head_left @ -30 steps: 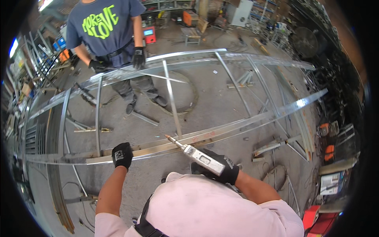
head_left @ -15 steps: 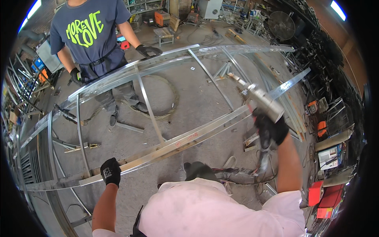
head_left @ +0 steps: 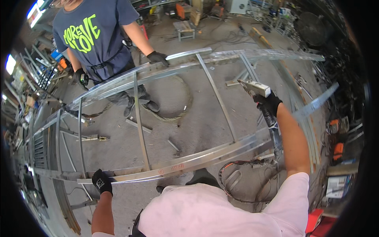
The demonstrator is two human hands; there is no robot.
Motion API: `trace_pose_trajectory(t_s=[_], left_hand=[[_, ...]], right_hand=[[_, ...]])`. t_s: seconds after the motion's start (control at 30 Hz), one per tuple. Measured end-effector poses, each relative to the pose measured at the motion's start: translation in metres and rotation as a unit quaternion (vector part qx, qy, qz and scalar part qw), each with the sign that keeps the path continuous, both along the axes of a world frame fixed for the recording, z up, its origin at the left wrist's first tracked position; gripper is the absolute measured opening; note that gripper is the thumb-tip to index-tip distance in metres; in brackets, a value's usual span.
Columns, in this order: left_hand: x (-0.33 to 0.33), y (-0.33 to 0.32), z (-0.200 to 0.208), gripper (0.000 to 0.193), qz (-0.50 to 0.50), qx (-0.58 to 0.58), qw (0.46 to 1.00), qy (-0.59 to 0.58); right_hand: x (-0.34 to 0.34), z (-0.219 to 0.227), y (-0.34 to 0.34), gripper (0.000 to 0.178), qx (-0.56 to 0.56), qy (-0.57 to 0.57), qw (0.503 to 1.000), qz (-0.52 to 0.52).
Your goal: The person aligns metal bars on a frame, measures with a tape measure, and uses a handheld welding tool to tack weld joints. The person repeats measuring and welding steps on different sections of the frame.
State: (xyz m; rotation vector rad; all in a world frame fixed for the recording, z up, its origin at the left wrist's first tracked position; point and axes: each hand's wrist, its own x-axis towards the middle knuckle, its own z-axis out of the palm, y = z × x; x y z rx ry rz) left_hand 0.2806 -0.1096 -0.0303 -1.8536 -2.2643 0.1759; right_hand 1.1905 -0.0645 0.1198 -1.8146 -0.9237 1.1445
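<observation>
My left hand (head_left: 102, 181), in a black glove, is closed over the left end of a long metal bar (head_left: 158, 172) that lies along the near rail of a metal frame (head_left: 141, 122). On the right, my gloved right hand (head_left: 269, 103) grips a silver welding gun (head_left: 258, 89) with a blocky metal head. Its nozzle points up and left, held above the right part of the frame and apart from it. A thick dark cable (head_left: 273, 130) runs down from the gun beside my forearm.
Across the frame stands a co-worker (head_left: 98, 43), one gloved hand (head_left: 158, 58) on the far rail, the other (head_left: 81, 78) near its left part. Long metal profiles (head_left: 302, 106) lie at the right. A coiled hose (head_left: 188, 98) and a stool (head_left: 184, 29) are on the floor beyond.
My right hand has turned the welding gun, and its head now shows end-on. The view has shifted, so the frame and co-worker sit differently in it. My left hand stays on the bar.
</observation>
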Motion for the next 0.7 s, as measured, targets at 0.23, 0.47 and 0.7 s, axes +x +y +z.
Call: trace_pose_trajectory(t_s=[0.23, 0.47, 0.7], left_hand=[[0.097, -0.056, 0.014, 0.034, -0.044, 0.075, 0.981, -0.171], [0.176, -0.094, 0.045, 0.042, 0.057, 0.066, 0.975, -0.202], [0.196, -0.092, 0.055, 0.053, 0.205, 0.065, 0.937, -0.274]], right_hand=[[0.035, -0.103, 0.085, 0.036, -0.081, -0.041, 0.991, 0.098], [0.057, -0.215, 0.13, 0.014, -0.227, 0.002, 0.965, 0.133], [0.102, -0.328, 0.134, 0.024, -0.27, -0.258, 0.886, 0.276]])
